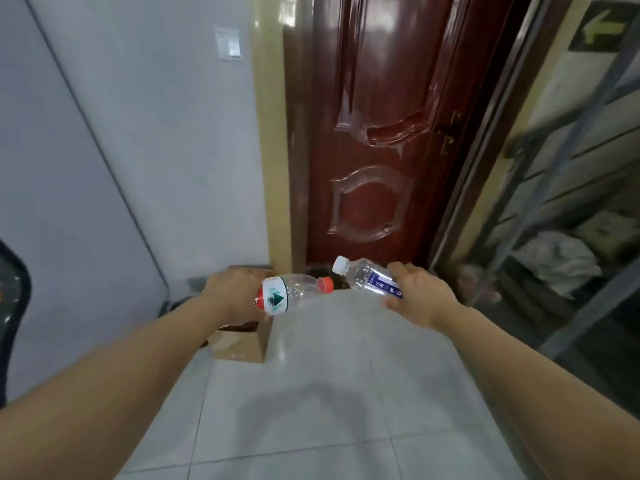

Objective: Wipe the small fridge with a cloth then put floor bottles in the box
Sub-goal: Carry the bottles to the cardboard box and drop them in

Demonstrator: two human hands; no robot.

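1. While both arms reach forward over the tiled floor (311, 393), each of the hands carries one bottle: left hand (231, 296) wrapped round the base of the red-capped bottle (294, 293), right hand (420, 293) curled round the body of the white-capped bottle (367, 278).
2. Both bottles are lifted off the floor and lie roughly sideways, caps pointing toward each other, near but not touching.
3. The cardboard box (242, 341) sits on the floor at the far left, by the grey wall and beside the red door (381, 133); the left hand and its bottle are over it. Its opening is mostly hidden behind that arm, so it is probably open-topped, but hard to confirm.
4. Step in hand, as judged: dropping the bottles into the box.
5. To do it well: lower the left bottle first, since it is already above the box, tip it base down and let go low, so it does not bounce out.
6. Then swing the right bottle left across to the box; avoid knocking the caps together.
7. The fridge is not in view.
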